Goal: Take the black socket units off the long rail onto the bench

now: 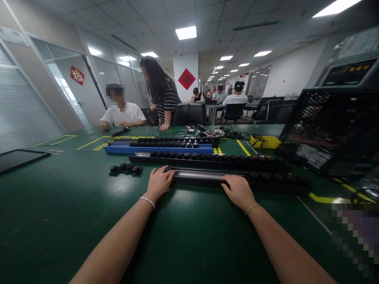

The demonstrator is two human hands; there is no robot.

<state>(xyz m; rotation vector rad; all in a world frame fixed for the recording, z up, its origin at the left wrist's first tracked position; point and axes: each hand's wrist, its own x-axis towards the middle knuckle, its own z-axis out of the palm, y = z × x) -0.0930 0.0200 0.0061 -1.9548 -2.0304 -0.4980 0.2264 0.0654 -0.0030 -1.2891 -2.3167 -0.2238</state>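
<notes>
Green table: broad work surface with yellow tape lines.
Dark case: standing at the right.
Near black rail: lies crosswise in front of the wearer, a bare silvery stretch between the hands, dark knobby parts along its right portion.
Second black rail: just beyond, lined with similar parts.
Blue bar: farther back.
Right hand: fingers bent onto the near rail; cannot tell whether gripping.
Left hand: partly curled at its left end; grip unclear.
Small black parts: clustered left of that hand.
</notes>
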